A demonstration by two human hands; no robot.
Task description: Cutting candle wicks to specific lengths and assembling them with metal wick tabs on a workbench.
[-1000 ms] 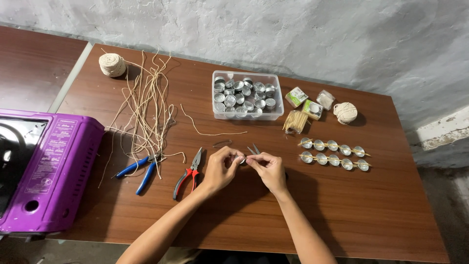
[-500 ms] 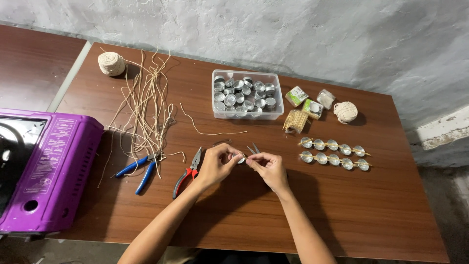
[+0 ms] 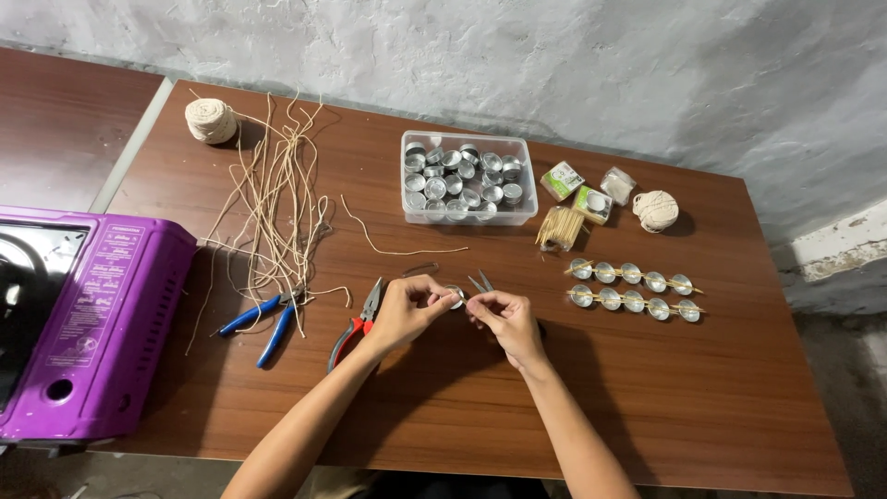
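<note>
We see both hands meeting at table centre, low in view. Left hand (image 3: 404,314) pinches a small metal cup (image 3: 455,297) between thumb and fingertips; cup sits in the air just above the table (image 3: 647,397). Right hand (image 3: 504,319) closes its fingertips at the cup's 3 o'clock edge, fingers narrow; whatever it pinches is too small for us to tell.

At the hands' 12 o'clock, just beyond the fingers, small snips (image 3: 479,282) lie on the wood. At 9 o'clock, touching distance from the left wrist, red-handled pliers (image 3: 355,325); farther at 9, blue-handled pliers (image 3: 263,321) under a loose spread of cut string (image 3: 277,203).

At 12 o'clock, farther back, a clear plastic box (image 3: 468,180) filled with more metal cups. At 2 o'clock, a bundle of thin sticks (image 3: 560,228), small packets (image 3: 577,191), a ball of twine (image 3: 655,211). At 3 o'clock, two rows of cups threaded on sticks (image 3: 632,287).

Far 10 o'clock: second twine ball (image 3: 210,120). Far 9 o'clock: purple stove (image 3: 88,319).
</note>
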